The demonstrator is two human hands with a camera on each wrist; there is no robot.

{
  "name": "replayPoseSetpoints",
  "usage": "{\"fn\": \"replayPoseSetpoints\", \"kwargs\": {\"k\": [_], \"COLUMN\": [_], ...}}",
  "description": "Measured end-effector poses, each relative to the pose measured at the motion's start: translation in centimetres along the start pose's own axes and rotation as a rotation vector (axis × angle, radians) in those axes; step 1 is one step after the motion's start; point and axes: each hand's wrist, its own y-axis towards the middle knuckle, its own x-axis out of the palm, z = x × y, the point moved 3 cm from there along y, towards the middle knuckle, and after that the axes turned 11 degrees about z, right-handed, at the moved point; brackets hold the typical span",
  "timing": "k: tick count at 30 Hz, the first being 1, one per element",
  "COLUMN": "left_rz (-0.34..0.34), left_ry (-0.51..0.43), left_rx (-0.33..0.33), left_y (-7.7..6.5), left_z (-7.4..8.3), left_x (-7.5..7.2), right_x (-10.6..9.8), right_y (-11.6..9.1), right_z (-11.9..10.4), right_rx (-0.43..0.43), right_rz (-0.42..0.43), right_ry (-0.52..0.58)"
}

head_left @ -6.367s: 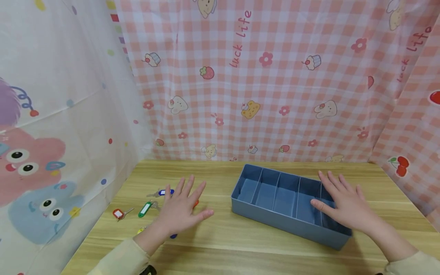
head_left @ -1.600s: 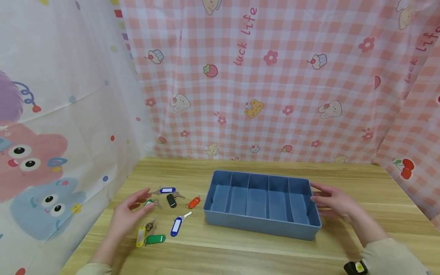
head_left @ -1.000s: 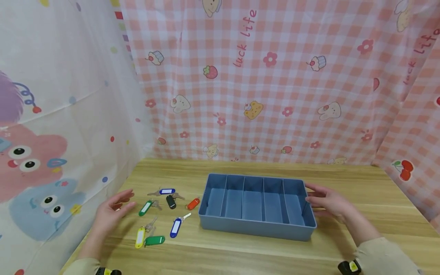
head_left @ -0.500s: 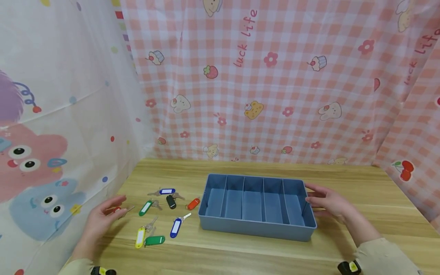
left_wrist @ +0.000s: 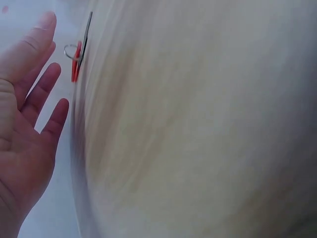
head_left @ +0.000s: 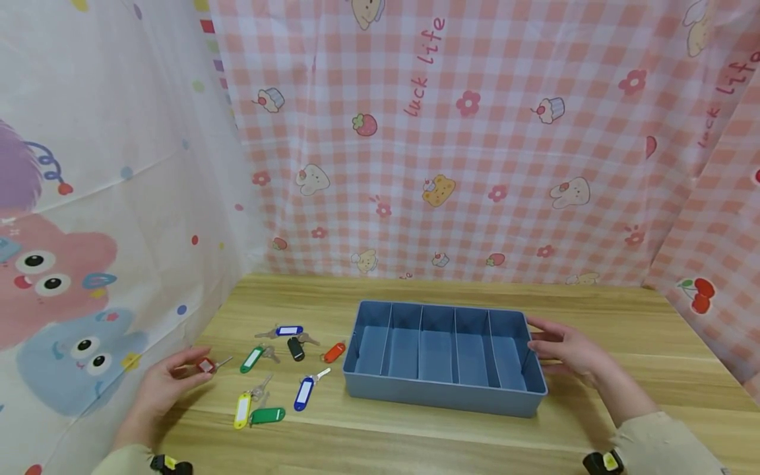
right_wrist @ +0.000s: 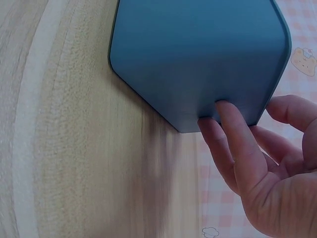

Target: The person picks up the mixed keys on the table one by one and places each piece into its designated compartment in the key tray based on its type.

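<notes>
My left hand (head_left: 169,379) lies at the table's left edge, its fingers loosely extended around a red key tag (head_left: 206,365) with a key. In the left wrist view that red tag (left_wrist: 77,62) is in front of the spread fingers (left_wrist: 47,84), with a gap between. On the right, my right hand (head_left: 572,349) touches the end of a blue-grey divided box (head_left: 445,394). The right wrist view has two fingertips (right_wrist: 228,106) against the box's outer end wall (right_wrist: 198,69), with the thumb at its rim.
Between the left hand and the box lie several tagged keys: green (head_left: 252,359), blue (head_left: 289,330), black (head_left: 295,348), orange (head_left: 334,353), yellow (head_left: 242,410), another blue (head_left: 304,393) and another green (head_left: 267,415). Patterned cloth (head_left: 439,132) hangs behind the wooden table (head_left: 415,442).
The box has shifted left and turned straighter, with my right hand now at its end. My left hand has drawn back leftward from over the keys to beside the red tag.
</notes>
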Motion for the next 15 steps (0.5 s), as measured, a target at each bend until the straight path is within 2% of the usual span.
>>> {"fn": "replayPoseSetpoints", "kwargs": {"k": [2, 9, 15], "left_rz": [-0.01, -0.011, -0.042], "left_ry": [0.0, 0.097, 0.123], "left_rx": [-0.011, 0.03, 0.003], "left_y": [-0.02, -0.19, -0.08], "left_z": [-0.17, -0.38, -0.33], "left_x": [-0.11, -0.67, -0.69], "right_x": [0.01, 0.12, 0.05], "right_y": [0.01, 0.06, 0.06], "right_z": [0.03, 0.12, 0.17], "right_rx": [-0.002, -0.009, -0.003], "right_rz": [-0.001, -0.007, 0.009], "right_ry": [0.007, 0.025, 0.009]}}
